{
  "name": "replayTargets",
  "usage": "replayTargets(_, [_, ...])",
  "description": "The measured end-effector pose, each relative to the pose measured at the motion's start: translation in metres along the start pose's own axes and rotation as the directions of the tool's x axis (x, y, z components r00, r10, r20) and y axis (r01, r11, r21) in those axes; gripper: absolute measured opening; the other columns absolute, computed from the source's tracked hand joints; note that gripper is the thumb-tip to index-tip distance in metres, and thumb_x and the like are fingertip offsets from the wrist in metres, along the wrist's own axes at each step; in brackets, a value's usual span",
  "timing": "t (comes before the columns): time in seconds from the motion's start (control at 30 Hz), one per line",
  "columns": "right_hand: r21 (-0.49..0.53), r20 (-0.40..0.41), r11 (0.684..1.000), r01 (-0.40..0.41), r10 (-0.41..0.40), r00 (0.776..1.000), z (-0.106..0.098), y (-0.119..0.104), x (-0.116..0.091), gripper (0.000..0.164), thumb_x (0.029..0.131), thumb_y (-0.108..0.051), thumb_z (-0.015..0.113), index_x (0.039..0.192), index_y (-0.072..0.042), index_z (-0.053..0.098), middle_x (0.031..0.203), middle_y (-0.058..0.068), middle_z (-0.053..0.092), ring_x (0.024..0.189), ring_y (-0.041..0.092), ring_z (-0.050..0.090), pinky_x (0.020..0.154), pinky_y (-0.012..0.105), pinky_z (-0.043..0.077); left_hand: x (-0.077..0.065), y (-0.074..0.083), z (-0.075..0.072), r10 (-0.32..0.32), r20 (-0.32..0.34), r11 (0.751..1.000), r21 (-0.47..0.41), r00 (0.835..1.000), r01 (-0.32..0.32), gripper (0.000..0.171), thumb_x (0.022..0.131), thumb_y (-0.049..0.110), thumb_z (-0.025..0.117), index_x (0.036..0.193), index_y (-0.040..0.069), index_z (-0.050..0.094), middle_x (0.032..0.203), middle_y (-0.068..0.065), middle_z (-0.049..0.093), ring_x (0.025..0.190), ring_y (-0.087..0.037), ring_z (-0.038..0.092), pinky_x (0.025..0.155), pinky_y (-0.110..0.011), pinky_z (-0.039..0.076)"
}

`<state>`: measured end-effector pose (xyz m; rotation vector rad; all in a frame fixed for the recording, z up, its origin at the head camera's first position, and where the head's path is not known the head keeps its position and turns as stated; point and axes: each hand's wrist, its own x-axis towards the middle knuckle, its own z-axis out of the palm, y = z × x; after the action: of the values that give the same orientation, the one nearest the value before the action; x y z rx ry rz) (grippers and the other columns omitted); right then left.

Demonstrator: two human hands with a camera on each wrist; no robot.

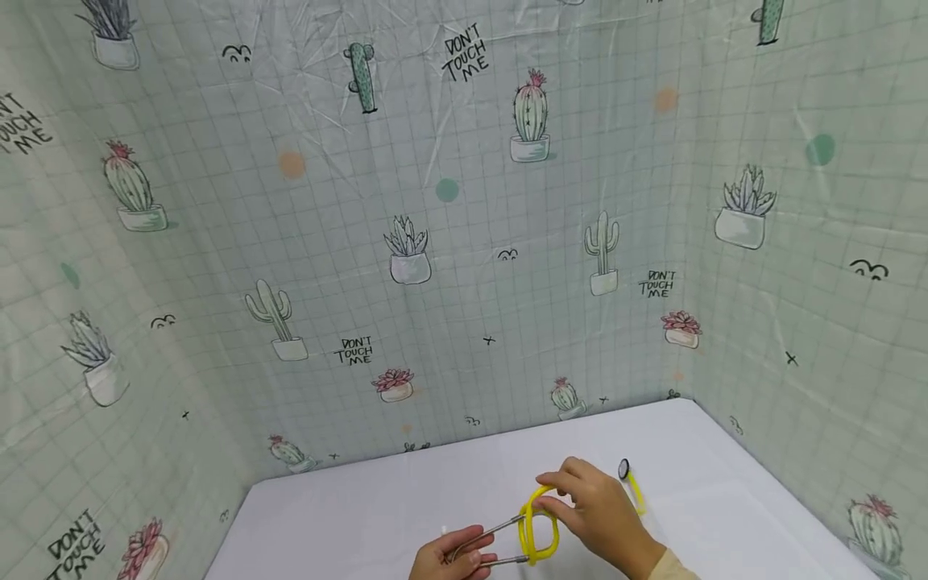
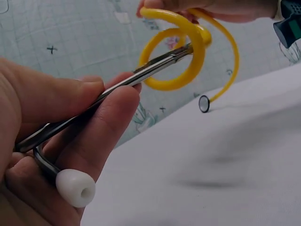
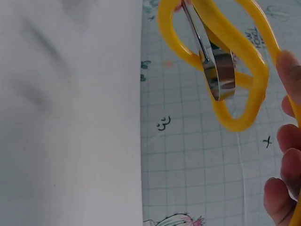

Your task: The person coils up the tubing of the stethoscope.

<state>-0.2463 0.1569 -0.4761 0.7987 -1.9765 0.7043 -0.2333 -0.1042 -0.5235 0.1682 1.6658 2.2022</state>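
Note:
A stethoscope with yellow tubing (image 1: 530, 536) is held up between both hands over the white table. My left hand (image 1: 451, 556) grips its metal ear tubes (image 2: 153, 70), thumb on one side and fingers on the other. One white eartip (image 2: 75, 188) pokes out below the left fingers in the left wrist view. The tubing is coiled in loops around the far end of the metal. My right hand (image 1: 602, 515) pinches the top of a loop between thumb and fingers. Beyond it, the round chest piece (image 1: 624, 469) dangles on the tubing's free end.
The white tabletop (image 1: 348, 524) has its back edge against a fabric backdrop (image 1: 464, 306) printed with cacti and a grid. Side panels of the same fabric rise at left and right. A dark band (image 2: 287, 26) circles the right wrist.

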Motion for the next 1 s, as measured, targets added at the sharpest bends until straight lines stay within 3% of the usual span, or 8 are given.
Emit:
replayTargets(0.27, [0.104,0.182,0.994,-0.039,0.019,0.983,-0.006,0.011,0.001,0.021,0.081,-0.019,0.073,0.100,-0.025,0.070,0.081,-0.020,0.049,0.067,-0.007,0.046,0.057,0.003,0.038,0.001,-0.005,0.003,-0.019,0.026,1.000,0.006,0.999,0.019,0.059,0.085,0.017,0.068,0.128,-0.016,0.044,0.117,-0.027,0.057,0.101,-0.032,0.061,0.085,-0.037,0.052])
replayTargets(0.4, [0.156,0.232,0.977,-0.146,0.107,0.967,-0.004,0.014,-0.002,0.017,0.083,-0.026,0.070,0.100,-0.027,0.069,0.081,-0.022,0.052,0.065,-0.005,0.047,0.054,0.009,0.042,0.003,-0.008,0.003,-0.048,0.050,0.999,-0.008,0.998,0.049,0.056,0.087,0.016,0.066,0.128,-0.014,0.044,0.118,-0.025,0.058,0.103,-0.032,0.060,0.086,-0.037,0.052])
replayTargets(0.53, [0.249,0.272,0.929,-0.272,0.203,0.941,0.003,0.016,-0.009,0.013,0.085,-0.029,0.067,0.098,-0.028,0.070,0.079,-0.021,0.056,0.062,-0.002,0.049,0.051,0.016,0.046,0.006,-0.014,-0.004,-0.080,0.082,0.996,-0.031,0.993,0.082,0.055,0.086,0.014,0.065,0.129,-0.013,0.044,0.119,-0.024,0.057,0.104,-0.032,0.060,0.086,-0.038,0.052])
replayTargets(0.8, [0.446,0.319,0.830,-0.334,0.202,0.926,0.010,0.015,-0.019,0.014,0.086,-0.011,0.064,0.099,-0.015,0.070,0.083,-0.007,0.064,0.070,0.007,0.060,0.058,0.023,0.054,0.003,-0.021,-0.014,-0.095,0.165,0.986,-0.118,0.982,0.115,0.056,0.083,0.010,0.068,0.129,-0.012,0.045,0.118,-0.024,0.058,0.106,-0.032,0.059,0.089,-0.037,0.050])
replayTargets(0.93, [0.451,0.362,0.782,-0.431,0.281,0.889,0.014,0.012,-0.023,0.013,0.088,-0.009,0.063,0.098,-0.011,0.071,0.086,-0.002,0.066,0.075,0.011,0.063,0.063,0.026,0.056,0.004,-0.022,-0.009,-0.066,0.183,0.988,-0.129,0.981,0.090,0.053,0.085,0.011,0.066,0.129,-0.011,0.046,0.120,-0.024,0.057,0.106,-0.031,0.059,0.088,-0.036,0.050])
replayTargets(1.0, [0.417,0.393,0.777,-0.472,0.315,0.864,0.017,0.010,-0.026,0.014,0.088,-0.012,0.062,0.098,-0.013,0.071,0.088,-0.005,0.067,0.079,0.010,0.063,0.067,0.025,0.056,0.005,-0.023,-0.006,-0.054,0.183,0.987,-0.137,0.982,0.080,0.053,0.086,0.012,0.064,0.129,-0.011,0.045,0.121,-0.025,0.056,0.106,-0.031,0.059,0.089,-0.036,0.050])
